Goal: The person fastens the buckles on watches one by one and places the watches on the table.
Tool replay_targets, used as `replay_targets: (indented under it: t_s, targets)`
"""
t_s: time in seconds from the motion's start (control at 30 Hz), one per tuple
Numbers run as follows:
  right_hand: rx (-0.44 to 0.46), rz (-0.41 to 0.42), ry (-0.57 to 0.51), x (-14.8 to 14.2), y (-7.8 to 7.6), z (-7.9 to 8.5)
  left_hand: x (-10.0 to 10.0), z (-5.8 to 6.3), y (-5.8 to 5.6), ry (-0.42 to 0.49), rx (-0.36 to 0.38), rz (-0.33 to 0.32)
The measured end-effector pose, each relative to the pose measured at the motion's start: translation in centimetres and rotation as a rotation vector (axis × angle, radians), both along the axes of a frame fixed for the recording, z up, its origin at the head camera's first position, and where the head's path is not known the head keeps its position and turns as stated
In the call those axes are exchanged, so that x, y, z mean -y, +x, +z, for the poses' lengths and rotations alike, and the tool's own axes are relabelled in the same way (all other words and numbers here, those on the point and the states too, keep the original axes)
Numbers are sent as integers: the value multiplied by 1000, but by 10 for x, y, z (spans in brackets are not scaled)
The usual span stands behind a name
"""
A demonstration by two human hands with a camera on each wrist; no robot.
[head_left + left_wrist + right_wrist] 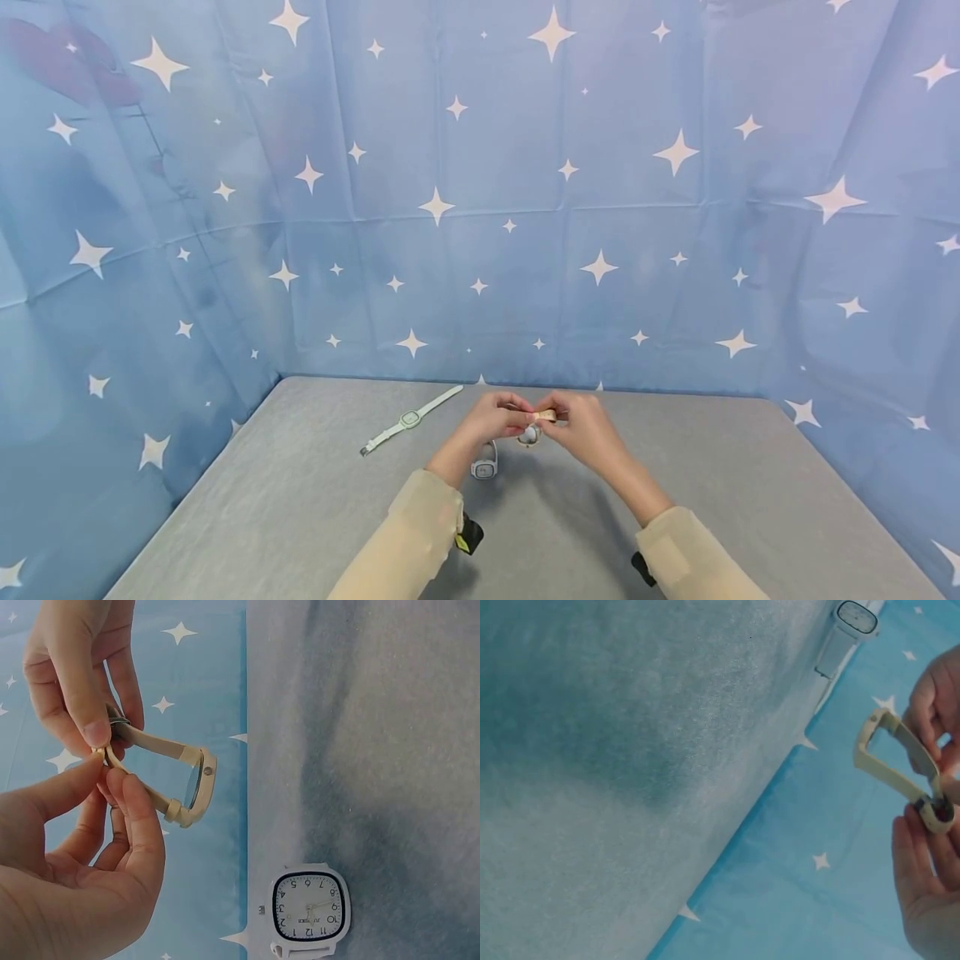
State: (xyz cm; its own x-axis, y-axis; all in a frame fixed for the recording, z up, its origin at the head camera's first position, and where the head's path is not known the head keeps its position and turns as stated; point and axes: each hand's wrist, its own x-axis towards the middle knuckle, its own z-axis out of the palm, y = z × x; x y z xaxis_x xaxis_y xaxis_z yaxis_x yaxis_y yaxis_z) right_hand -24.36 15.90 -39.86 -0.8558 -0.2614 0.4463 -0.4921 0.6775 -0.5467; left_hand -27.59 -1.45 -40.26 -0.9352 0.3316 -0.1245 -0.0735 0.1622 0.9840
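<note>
Both hands hold a cream-coloured wristwatch [207, 784] above the table, its strap bent round into a loop with the watch case hanging away from the fingers. My left hand [491, 419] pinches one end of the strap between thumb and fingertips. From the other side, my right hand [583, 427] grips the strap beside its dark metal buckle [932, 806]. The two hands' fingertips meet at the strap ends, and they partly hide how these are joined. Below the left hand, a white square-faced watch [310, 907] stands on the table with its strap looped.
A pale green watch [410, 419] lies stretched out on the grey tabletop [300, 492], left of the hands. Behind the table's far edge hangs a blue curtain [510, 250] with white stars. Dark wrist devices [469, 533] sit at the sleeves.
</note>
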Motion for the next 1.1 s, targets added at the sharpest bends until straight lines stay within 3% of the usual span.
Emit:
replay_targets:
  t_s: [0.23, 0.63, 0.83, 1.1]
  targets:
    - [10, 9, -40, -2, 1, -7, 3, -4, -2, -18, -2, -29]
    - [-11, -10, -28, -8, 3, -14, 12, -12, -5, -15, 3, -10]
    - [-37, -16, -3, -10, 3, -13, 13, -9, -5, -22, -8, -23]
    - [-142, -2, 61, -13, -1, -6, 13, 2, -8, -26, -39, -26]
